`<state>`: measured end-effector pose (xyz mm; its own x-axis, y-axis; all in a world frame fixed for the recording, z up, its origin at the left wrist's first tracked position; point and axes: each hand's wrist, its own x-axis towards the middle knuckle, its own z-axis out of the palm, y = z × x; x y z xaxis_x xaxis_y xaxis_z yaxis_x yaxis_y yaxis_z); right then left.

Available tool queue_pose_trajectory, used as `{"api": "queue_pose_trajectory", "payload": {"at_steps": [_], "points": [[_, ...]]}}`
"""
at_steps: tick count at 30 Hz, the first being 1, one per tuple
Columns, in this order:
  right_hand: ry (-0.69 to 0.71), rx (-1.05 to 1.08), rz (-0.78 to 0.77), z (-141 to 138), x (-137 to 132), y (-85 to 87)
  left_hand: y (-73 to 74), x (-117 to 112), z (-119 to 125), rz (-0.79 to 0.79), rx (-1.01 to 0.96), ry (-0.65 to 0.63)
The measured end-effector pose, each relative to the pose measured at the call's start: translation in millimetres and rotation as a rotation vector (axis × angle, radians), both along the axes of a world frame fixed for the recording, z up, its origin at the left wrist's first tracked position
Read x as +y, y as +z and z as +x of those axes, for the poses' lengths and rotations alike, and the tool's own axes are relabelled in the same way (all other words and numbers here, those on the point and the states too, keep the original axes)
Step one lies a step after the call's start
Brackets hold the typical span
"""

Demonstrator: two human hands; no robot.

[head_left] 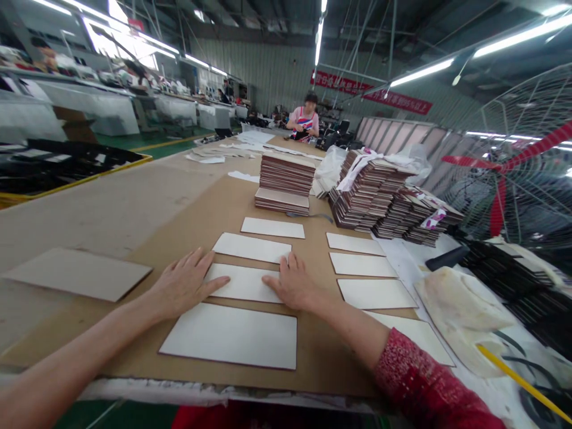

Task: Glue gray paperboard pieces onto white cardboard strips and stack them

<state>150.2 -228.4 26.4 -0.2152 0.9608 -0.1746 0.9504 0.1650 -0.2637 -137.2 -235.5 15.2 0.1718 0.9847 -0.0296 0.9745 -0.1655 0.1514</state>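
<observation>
My left hand (185,283) and my right hand (292,282) lie at the two ends of a white rectangular panel (245,282) on the brown board. Both have their fingers stretched out and thumbs pointing inward over the panel. My fingertips reach toward the ends of another white panel (252,246) just beyond. Closest to me lies a larger white panel (236,336). A smaller panel (272,227) rests at the far end of this column. To the right runs a second column of panels, among them a white panel (375,294) partly near my right forearm.
Behind the columns stands a stack of dark-edged panels (286,185), with larger stacks (370,187) to its right. A grey board (78,273) lies at the left. At the right are a cream pouch (465,304) and a large fan (504,167). A person (305,116) works at the table's far end.
</observation>
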Motion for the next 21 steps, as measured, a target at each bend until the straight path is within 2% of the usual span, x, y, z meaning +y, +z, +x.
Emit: {"api": "queue_pose_trajectory", "payload": {"at_steps": [4, 6, 8, 12, 15, 18, 21], "points": [[-0.123, -0.007, 0.046, 22.0, 50.0, 7.0, -1.1, 31.7, 5.2, -0.037, 0.029, 0.024], [-0.156, -0.017, 0.046, 34.3, 75.8, 7.5, -5.6, 45.3, 7.8, -0.042, 0.044, 0.048], [-0.163, -0.020, 0.039, 39.6, 90.0, 3.1, -12.9, 55.2, 10.1, -0.037, 0.058, 0.061], [-0.132, 0.000, 0.053, 28.0, 85.2, -10.6, -29.8, 61.8, 12.9, 0.009, 0.080, 0.069], [-0.133, 0.026, 0.056, 13.9, 76.8, -12.0, -35.1, 61.4, 14.5, 0.025, 0.095, 0.088], [-0.144, 0.070, 0.029, 10.9, 72.5, 2.5, -29.8, 58.5, 16.8, 0.008, 0.099, 0.109], [-0.120, 0.136, 0.008, 30.9, 57.7, 33.0, -17.9, 46.6, 20.8, 0.025, 0.084, 0.141]]}}
